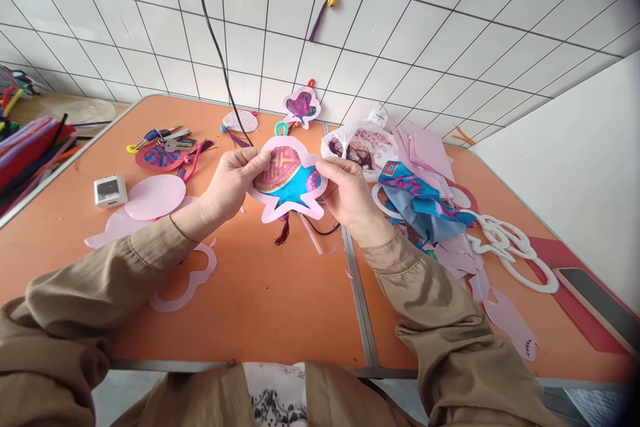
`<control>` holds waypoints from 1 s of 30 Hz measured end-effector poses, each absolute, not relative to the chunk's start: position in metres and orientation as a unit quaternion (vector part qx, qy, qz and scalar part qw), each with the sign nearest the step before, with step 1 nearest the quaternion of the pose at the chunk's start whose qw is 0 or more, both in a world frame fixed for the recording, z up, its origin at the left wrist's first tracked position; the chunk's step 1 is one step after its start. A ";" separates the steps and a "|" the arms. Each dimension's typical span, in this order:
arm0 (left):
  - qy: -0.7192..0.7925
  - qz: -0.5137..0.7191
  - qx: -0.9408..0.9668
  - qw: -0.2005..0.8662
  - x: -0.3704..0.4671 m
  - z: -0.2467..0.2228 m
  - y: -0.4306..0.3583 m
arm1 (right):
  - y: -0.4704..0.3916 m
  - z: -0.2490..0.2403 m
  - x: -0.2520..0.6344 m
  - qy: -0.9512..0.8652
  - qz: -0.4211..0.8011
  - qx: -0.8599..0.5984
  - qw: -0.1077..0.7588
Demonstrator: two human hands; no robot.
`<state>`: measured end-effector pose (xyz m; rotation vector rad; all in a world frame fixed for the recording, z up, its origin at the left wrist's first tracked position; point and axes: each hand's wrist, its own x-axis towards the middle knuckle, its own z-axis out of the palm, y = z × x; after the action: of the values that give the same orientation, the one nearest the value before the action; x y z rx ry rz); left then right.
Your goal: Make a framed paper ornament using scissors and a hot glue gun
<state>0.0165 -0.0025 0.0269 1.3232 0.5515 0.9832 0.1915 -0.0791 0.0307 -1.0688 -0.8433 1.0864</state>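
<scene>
A pink-rimmed fabric ornament [290, 190] with a blue and patterned centre is held up above the orange table. It has a teal loop [281, 129] at its top and a dark red tassel [283, 230] below. My left hand [230, 183] pinches its left edge between thumb and fingers. On the opposite edge, my right hand [353, 197] grips the pink rim the same way. Behind it, a similar purple ornament [301, 105] leans at the wall.
Keys [175, 141], a white charger [110, 192] and pink paper cutouts [156, 197] lie left on the orange table [250, 320]. At right are a plastic bag [367, 143], blue fabric [425, 203], white rings [510, 240] and a phone [600, 303]. A black cable [210, 27] hangs down behind.
</scene>
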 end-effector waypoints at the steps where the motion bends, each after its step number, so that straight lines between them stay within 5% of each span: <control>1: 0.241 0.430 0.581 0.648 0.016 0.027 -0.002 | -0.079 0.030 0.191 -0.363 0.481 -0.465 0.649; 13: 0.249 0.397 0.644 0.605 0.001 0.056 -0.027 | -0.100 0.033 0.178 -0.374 0.458 -0.421 0.688; 19: 0.271 0.315 0.590 0.692 -0.015 0.071 -0.055 | -0.138 0.038 0.163 -0.375 0.487 -0.416 0.671; 30: 0.449 0.236 0.473 0.720 -0.012 -0.012 -0.033 | -0.120 -0.023 0.169 -0.359 0.545 -0.553 0.518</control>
<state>-0.0119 -0.0334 -0.0116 1.0458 0.9924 0.5217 0.1689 -0.1196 -0.0227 -1.3261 -0.8619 1.3087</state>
